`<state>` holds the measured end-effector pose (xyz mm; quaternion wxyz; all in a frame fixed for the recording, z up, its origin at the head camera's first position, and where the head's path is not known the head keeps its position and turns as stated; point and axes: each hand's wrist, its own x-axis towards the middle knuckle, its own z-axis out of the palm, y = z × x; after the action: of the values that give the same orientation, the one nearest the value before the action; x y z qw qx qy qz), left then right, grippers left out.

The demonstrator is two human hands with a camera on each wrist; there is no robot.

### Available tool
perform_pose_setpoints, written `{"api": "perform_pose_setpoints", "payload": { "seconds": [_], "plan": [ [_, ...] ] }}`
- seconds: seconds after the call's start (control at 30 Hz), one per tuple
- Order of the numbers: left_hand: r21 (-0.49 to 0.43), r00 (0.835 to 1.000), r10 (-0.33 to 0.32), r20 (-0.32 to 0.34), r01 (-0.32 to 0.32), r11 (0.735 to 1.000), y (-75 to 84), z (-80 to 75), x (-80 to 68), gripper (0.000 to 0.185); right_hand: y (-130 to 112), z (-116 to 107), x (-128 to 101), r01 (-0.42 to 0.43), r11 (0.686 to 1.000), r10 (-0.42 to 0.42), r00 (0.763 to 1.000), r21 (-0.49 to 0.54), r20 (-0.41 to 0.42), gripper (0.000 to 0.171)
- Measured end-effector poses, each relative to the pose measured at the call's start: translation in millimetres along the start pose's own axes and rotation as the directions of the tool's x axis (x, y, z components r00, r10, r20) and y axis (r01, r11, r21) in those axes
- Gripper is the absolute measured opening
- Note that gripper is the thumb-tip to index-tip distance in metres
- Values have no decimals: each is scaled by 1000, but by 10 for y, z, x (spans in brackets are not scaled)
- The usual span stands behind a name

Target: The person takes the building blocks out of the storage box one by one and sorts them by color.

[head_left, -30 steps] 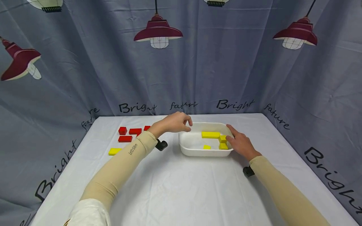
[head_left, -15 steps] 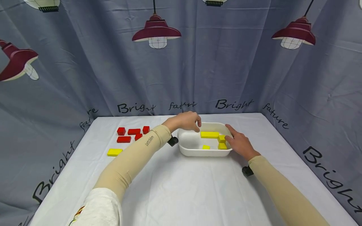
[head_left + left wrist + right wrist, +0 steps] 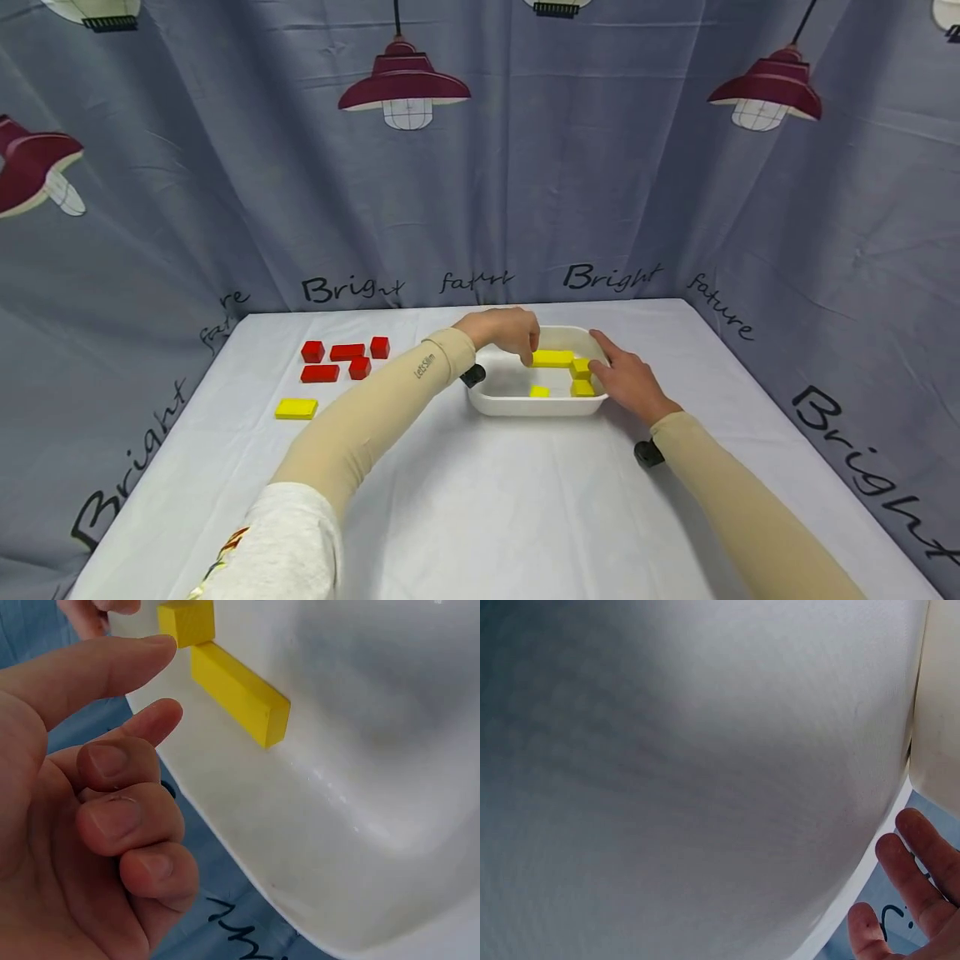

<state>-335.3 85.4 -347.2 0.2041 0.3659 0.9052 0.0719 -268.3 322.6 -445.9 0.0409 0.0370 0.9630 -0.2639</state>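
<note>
- The left hand (image 3: pixel 504 329) is over the far left part of the white tub (image 3: pixel 525 406), fingers curled downward, with the fingertips just beside the long yellow block (image 3: pixel 552 358).
- In the left wrist view the left grip is empty: the lower fingers (image 3: pixel 131 817) are curled loosely and the thumb is extended toward the block without touching it.
- The long yellow block lies flat on the tub floor against the far wall.
- The right hand (image 3: pixel 626 381) rests at the right rim of the tub, fingers straight and spread. It touches the rim; the head view does not show whether the fingertips also touch the small yellow blocks (image 3: pixel 581 377) stacked just beside them.
- The right wrist view is almost filled by the blurred white tub wall (image 3: pixel 705 765). Only three fingertips (image 3: pixel 907 877) show at the lower right, so that view adds nothing about the right grip.
- A further small yellow block (image 3: pixel 539 391) lies alone near the front of the tub floor.
- On the counter (image 3: pixel 480 517), well to the left, five red blocks (image 3: pixel 343 359) lie in a loose group, with a flat yellow block (image 3: pixel 296 408) nearer the person.
- The wrist cameras appear only as dark shapes below each forearm.
</note>
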Motion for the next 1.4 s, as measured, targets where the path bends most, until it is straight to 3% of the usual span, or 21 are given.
{"api": "perform_pose_setpoints", "payload": {
  "seconds": [0.23,0.57,0.87,1.4],
  "plan": [
    [21,998,8,56,-10,1000,38,58,152,18,-37,13,6,-10,1000,10,1000,6,1,66],
    [9,981,-83,174,83,996,114,114,246,22,-54,24,14,-6,1000,6,1000,-14,-1,66],
    [74,982,-61,181,48,996,150,180,303,31,-34,37,16,1,1000,-1,1000,-9,2,66],
    [79,987,-72,144,61,995,113,166,303,22,-23,5,-21,-18,1000,18,1000,10,-2,66]
  ]
}}
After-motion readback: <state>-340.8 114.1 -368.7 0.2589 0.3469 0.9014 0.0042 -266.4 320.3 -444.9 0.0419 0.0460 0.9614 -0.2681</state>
